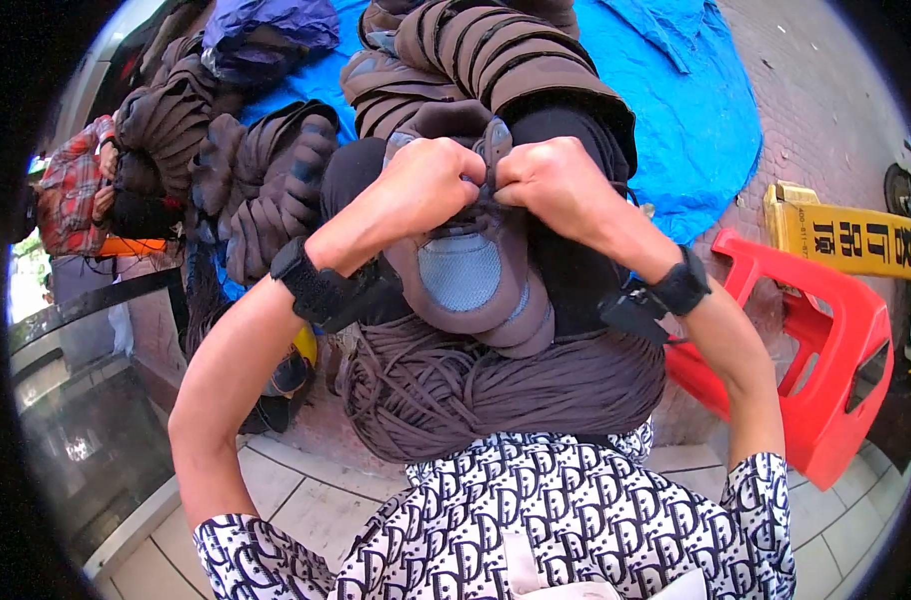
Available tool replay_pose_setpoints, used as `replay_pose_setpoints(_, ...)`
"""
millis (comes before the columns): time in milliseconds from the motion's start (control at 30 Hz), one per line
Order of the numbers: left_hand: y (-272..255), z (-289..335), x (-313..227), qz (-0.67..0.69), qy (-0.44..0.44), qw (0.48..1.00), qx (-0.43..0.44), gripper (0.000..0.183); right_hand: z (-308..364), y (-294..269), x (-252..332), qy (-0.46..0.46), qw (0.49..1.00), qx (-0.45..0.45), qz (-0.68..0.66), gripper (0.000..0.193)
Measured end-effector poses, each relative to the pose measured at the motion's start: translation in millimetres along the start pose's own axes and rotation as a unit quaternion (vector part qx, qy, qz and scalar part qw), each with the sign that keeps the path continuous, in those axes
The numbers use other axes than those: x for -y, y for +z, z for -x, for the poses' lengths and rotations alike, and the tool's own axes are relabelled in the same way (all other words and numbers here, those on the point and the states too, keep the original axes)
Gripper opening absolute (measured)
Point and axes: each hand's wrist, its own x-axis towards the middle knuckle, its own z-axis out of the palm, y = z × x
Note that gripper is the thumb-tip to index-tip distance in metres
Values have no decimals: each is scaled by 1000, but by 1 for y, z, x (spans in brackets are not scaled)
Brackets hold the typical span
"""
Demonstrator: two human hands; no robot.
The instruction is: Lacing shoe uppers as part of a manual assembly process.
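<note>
A brown-grey shoe upper [461,270] with a light blue mesh toe lies across my lap, toe toward me. My left hand [426,185] is closed at the left edge of its lace opening. On the opposite edge my right hand [551,180] pinches, with the fingertips of both hands close together. Whether a lace is between the fingers is hidden. Beneath the toe shows another upper [526,325]. A thick bundle of brown-grey shoelaces [506,390] rests on my lap, nearer my body.
Stacked uppers [516,55] lie just beyond my knees, with more piles [276,180] at the left. Under them spreads a blue tarp [686,120]. A red plastic stool [816,350] and a yellow sign board [846,235] stand at right. Another person [76,190] sits far left.
</note>
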Motion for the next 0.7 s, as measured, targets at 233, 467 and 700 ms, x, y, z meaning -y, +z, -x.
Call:
replay_pose_setpoints(233, -3, 3, 4, -64, 52, 997, 4, 15, 0, -5, 6, 147, 987, -57, -40, 23)
replay_pose_setpoints(467, -32, 31, -15, 109, -45, 993, -6, 10, -15, -9, -8, 48, 994, -20, -98, 24)
replay_pose_setpoints(700, -39, 70, -39, 341, 30, 939, -35, 10, -28, -14, 13, -61, 975, -33, -212, 26)
